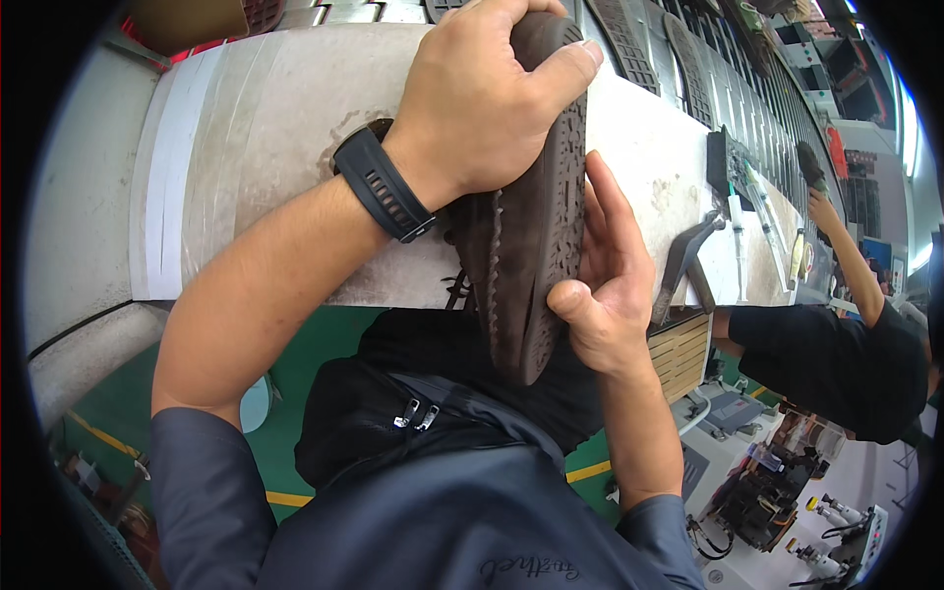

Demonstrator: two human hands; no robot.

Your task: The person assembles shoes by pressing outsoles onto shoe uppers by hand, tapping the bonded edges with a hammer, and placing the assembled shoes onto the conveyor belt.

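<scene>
Brown from upper to tread, the shoe [511, 285] is held on its side across the near edge of the table [275, 88], sole turned to the person's right, one end out over the lap. From where I stand, the left hand [482, 108], a black watch [382, 187] at its wrist, grips the far end, thumb over the sole's edge. The right hand [612, 285] is half open around the near part, thumb against the sole, fingers along its right side. To the right lie a dark tool [682, 258] and a syringe [737, 241]; beyond, soles [626, 47] rest on metal slats [725, 79].
</scene>
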